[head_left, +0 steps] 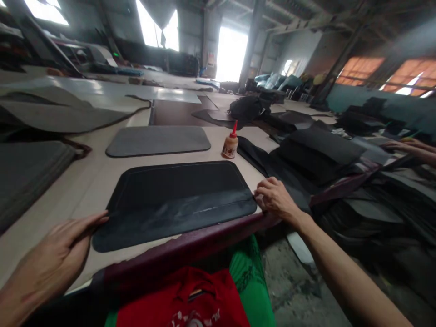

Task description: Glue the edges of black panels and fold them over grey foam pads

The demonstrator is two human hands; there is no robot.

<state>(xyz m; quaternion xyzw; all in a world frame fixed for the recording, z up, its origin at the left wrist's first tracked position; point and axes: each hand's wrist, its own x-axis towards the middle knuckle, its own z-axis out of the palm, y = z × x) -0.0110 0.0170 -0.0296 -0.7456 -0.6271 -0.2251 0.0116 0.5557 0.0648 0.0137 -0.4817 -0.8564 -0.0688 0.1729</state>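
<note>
A black rounded-corner panel (180,190) lies flat near the front edge of the table, with a faint stitched or marked line along its border and a glossier front strip. My left hand (61,250) is at its left edge, thumb and forefinger close together against the rim. At the right edge, near the front corner, my right hand (274,197) has its fingers curled and pinching the rim. Behind the panel lies a grey rounded panel (160,140). A squeeze bottle with a red nozzle (230,144) stands upright just beyond the panel's far right corner.
Stacked grey sheets (30,175) sit at the left of the table (85,181). Dark sheets (306,154) are piled on the right, where another person's hands (408,146) show. The table's front edge has a maroon covering (190,243).
</note>
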